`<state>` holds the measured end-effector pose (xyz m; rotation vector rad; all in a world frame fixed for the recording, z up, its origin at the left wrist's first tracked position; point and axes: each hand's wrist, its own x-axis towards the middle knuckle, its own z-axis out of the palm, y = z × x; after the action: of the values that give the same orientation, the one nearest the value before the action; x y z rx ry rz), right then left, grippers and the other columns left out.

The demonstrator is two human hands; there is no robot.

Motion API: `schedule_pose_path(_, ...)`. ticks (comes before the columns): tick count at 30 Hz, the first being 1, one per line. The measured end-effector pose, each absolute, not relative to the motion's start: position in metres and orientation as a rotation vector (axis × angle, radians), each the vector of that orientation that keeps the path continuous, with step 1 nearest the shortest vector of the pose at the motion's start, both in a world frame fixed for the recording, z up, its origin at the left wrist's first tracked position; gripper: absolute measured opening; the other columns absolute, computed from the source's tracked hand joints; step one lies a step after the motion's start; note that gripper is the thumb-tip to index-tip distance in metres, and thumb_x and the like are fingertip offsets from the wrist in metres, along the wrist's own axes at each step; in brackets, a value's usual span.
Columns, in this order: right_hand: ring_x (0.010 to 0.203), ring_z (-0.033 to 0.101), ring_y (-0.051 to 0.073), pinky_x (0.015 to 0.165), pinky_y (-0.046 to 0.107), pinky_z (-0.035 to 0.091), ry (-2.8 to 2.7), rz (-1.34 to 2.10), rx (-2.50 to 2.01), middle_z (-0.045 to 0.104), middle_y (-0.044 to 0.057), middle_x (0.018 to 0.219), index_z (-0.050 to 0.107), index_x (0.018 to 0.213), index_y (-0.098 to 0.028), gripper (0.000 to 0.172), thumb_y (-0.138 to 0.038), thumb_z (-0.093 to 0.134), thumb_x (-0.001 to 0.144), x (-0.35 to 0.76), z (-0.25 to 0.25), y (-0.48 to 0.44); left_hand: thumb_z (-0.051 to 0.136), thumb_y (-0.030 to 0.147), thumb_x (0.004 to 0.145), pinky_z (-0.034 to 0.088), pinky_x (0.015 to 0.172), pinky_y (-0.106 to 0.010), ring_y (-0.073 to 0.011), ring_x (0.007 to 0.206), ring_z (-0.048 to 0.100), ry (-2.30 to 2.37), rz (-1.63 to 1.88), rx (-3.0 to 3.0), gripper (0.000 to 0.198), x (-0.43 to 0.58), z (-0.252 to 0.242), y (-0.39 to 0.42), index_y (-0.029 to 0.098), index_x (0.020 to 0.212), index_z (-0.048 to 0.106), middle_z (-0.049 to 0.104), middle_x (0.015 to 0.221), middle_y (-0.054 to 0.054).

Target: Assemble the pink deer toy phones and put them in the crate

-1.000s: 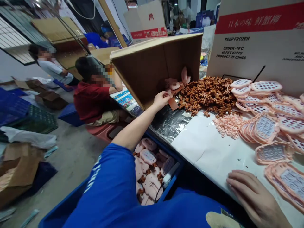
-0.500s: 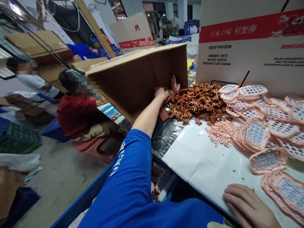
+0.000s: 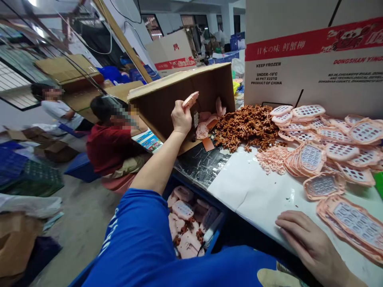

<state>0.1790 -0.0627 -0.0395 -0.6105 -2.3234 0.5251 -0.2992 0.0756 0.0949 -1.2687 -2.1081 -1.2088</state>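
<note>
My left hand [image 3: 182, 118] is raised in front of the tipped cardboard box [image 3: 167, 95], its fingers closed on a pink plastic shell [image 3: 190, 100]. Behind and below it, more pink shells [image 3: 206, 126] lie at the box's mouth. To their right spreads a heap of small brown branched parts [image 3: 247, 125], with a small pile of pale pink pieces [image 3: 273, 158] in front. My right hand [image 3: 308, 235] lies flat on the white sheet [image 3: 239, 187], fingers stretched out and holding nothing. Close to it are stacked pink shells with grey keypads [image 3: 356, 221].
Pink frames with oval holes [image 3: 341, 137] are heaped at the right, before a large printed carton [image 3: 299, 59]. Below the table edge, a blue bin holds pink shells [image 3: 184, 209] and brown parts. A person in a red shirt [image 3: 109, 147] sits at the left.
My left hand has lifted from the shells at the box's mouth, moving up and left with a pink shell in it. My right hand still rests on the sheet. The view has shifted slightly.
</note>
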Motion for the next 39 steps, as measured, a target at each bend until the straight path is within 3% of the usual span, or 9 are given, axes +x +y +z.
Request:
schedule_pose_path(5,0.098,0.068,0.018,0.086,0.029,0.059,-2.179,0.659,-0.736,0.070,0.006,0.106,0.070,0.108,-0.027,0.018,-0.024,0.059,0.094,0.184,-0.047,-0.062,0.063,0.031,0.089,0.051,0.077,-0.032,-0.0162,0.068,0.056,-1.689,-1.579,-1.478,0.015,-0.256,0.111,0.033,0.020,0.087,0.053,0.047,0.069,0.003)
schedule_pose_path(10,0.105,0.068,0.020,0.090,0.035,0.059,-1.817,1.135,-0.989,0.069,0.005,0.113,0.067,0.113,-0.031,0.022,-0.041,0.061,0.094,0.176,-0.033,-0.058,0.067,0.050,0.086,0.056,0.065,-0.024,-0.0108,0.067,0.054,-1.538,-1.979,-1.906,0.032,-0.171,0.114,-0.020,0.020,0.091,0.057,0.052,0.077,0.002)
schedule_pose_path(15,0.116,0.066,0.023,0.085,0.037,0.062,-1.364,1.752,-0.824,0.051,0.007,0.144,0.049,0.135,-0.037,0.046,-0.049,0.062,0.092,0.165,-0.011,-0.061,0.076,0.044,0.081,0.062,0.070,-0.025,-0.0120,0.078,0.061,-1.747,-2.451,-2.366,0.031,-0.094,0.091,-0.063,0.019,0.092,0.060,0.060,0.088,0.000)
schedule_pose_path(20,0.081,0.072,0.014,0.074,0.029,0.061,-1.445,1.794,-0.913,0.071,0.004,0.099,0.064,0.118,-0.024,0.030,-0.041,0.061,0.094,0.186,-0.010,-0.076,0.075,0.043,0.081,0.062,0.070,-0.026,-0.0161,0.086,0.069,-2.174,-2.669,-2.443,0.035,-0.068,0.041,-0.065,0.018,0.101,0.061,0.068,0.100,-0.003)
schedule_pose_path(23,0.070,0.069,0.014,0.069,0.029,0.059,-1.816,1.311,-1.120,0.072,0.003,0.082,0.066,0.117,-0.019,0.028,-0.035,0.052,0.099,0.208,-0.017,-0.085,0.072,0.049,0.082,0.061,0.069,-0.028,-0.0164,0.082,0.068,-2.385,-2.480,-2.518,0.038,-0.065,0.011,-0.052,0.017,0.098,0.061,0.068,0.095,-0.004)
schedule_pose_path(26,0.086,0.071,0.021,0.076,0.034,0.057,-2.232,0.419,-1.188,0.075,0.010,0.101,0.066,0.121,-0.016,0.028,-0.021,0.049,0.099,0.222,-0.026,-0.091,0.064,0.050,0.086,0.058,0.067,-0.028,-0.0154,0.074,0.063,-2.326,-1.933,-2.695,0.036,-0.062,-0.011,-0.037,0.015,0.095,0.061,0.065,0.084,-0.002)
schedule_pose_path(29,0.091,0.070,0.024,0.075,0.035,0.055,-2.436,-0.186,-1.198,0.073,0.012,0.111,0.065,0.124,-0.013,0.030,-0.013,0.052,0.096,0.227,-0.032,-0.095,0.061,0.039,0.089,0.055,0.071,-0.030,-0.0161,0.077,0.061,-1.986,-1.478,-2.582,0.033,-0.056,-0.024,-0.031,0.015,0.111,0.060,0.064,0.096,-0.006)
schedule_pose_path(33,0.095,0.067,0.023,0.079,0.034,0.056,-2.472,-0.142,-1.183,0.071,0.012,0.111,0.063,0.123,-0.012,0.030,-0.023,0.058,0.096,0.232,-0.031,-0.099,0.062,0.030,0.091,0.055,0.076,-0.032,-0.0210,0.096,0.060,-1.465,-1.371,-2.398,0.043,-0.043,-0.029,-0.053,0.017,0.130,0.051,0.057,0.114,-0.013)
schedule_pose_path(39,0.086,0.066,0.019,0.079,0.031,0.054,-2.419,0.043,-1.125,0.070,0.007,0.095,0.067,0.113,-0.013,0.020,-0.020,0.060,0.095,0.240,-0.031,-0.100,0.061,0.058,0.089,0.052,0.067,-0.031,-0.0200,0.081,0.059,-0.832,-0.885,-2.804,0.055,-0.023,-0.038,-0.093,0.016,0.124,0.055,0.061,0.101,-0.011)
